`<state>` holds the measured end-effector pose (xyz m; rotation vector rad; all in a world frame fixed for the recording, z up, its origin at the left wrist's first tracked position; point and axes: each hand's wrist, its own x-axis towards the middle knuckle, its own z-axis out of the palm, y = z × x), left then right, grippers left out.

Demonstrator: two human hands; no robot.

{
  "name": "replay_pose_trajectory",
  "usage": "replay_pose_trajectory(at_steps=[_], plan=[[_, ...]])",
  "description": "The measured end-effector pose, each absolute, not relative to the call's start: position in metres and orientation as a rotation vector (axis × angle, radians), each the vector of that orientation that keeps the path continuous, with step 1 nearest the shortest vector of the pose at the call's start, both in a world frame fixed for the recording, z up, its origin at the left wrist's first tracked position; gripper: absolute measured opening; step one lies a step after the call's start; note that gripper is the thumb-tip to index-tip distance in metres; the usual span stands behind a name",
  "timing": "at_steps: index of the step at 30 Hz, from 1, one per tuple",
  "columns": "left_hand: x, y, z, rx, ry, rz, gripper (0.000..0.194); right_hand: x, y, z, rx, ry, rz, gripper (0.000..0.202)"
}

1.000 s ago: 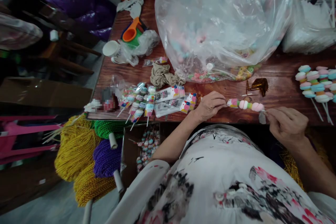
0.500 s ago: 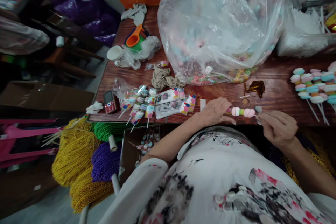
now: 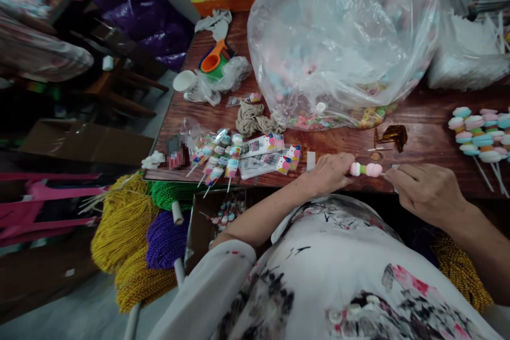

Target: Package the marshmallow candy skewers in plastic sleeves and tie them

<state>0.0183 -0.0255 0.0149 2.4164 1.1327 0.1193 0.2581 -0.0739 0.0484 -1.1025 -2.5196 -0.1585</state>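
Note:
A marshmallow skewer [image 3: 366, 169] in pink, white and green lies level at the table's front edge, close to my body. My left hand [image 3: 331, 174] is closed round its left end, and the fingers hide that part. At the other end, my right hand [image 3: 428, 191] pinches the thin stick just beyond the pink marshmallow. Behind the skewer rests a crumpled piece of shiny brown-gold wrap [image 3: 394, 137]. A small white paper piece [image 3: 311, 161] lies beside my left hand. Finished-looking skewers [image 3: 484, 135] of pastel marshmallows are laid out to the right.
A large clear bag [image 3: 342, 48] of candies fills the table's back middle. Several wrapped skewers [image 3: 217, 162] and printed packets [image 3: 263, 162] lie left of my hands. Further left are a beige cloth [image 3: 253, 118] and an orange scoop [image 3: 213, 58]. Below the table's edge stands an open carton [image 3: 201, 228].
My left hand has closed further over the skewer's left end, covering more of it. My right hand has turned slightly, still at the stick. The whole view has shifted a little.

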Motion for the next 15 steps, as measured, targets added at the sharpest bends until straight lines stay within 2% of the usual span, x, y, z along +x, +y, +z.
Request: replay_pose_trajectory(at_steps=[4,6,11,15], plan=[[0.022,-0.023,0.022,2.369,1.099,0.093,0.019,0.252,-0.067,0.062,-0.976,-2.571,-0.199,0.018],[0.022,-0.022,0.020,2.347,1.006,0.165,0.031,0.255,-0.062,0.066,-1.012,-2.561,-0.262,0.017],[0.018,-0.023,0.007,2.321,0.825,0.426,0.078,0.266,-0.056,0.065,-1.131,-2.529,-0.314,0.012],[0.022,-0.023,0.003,2.286,0.775,0.385,0.088,0.262,-0.059,0.060,-1.090,-2.604,-0.188,0.016]])
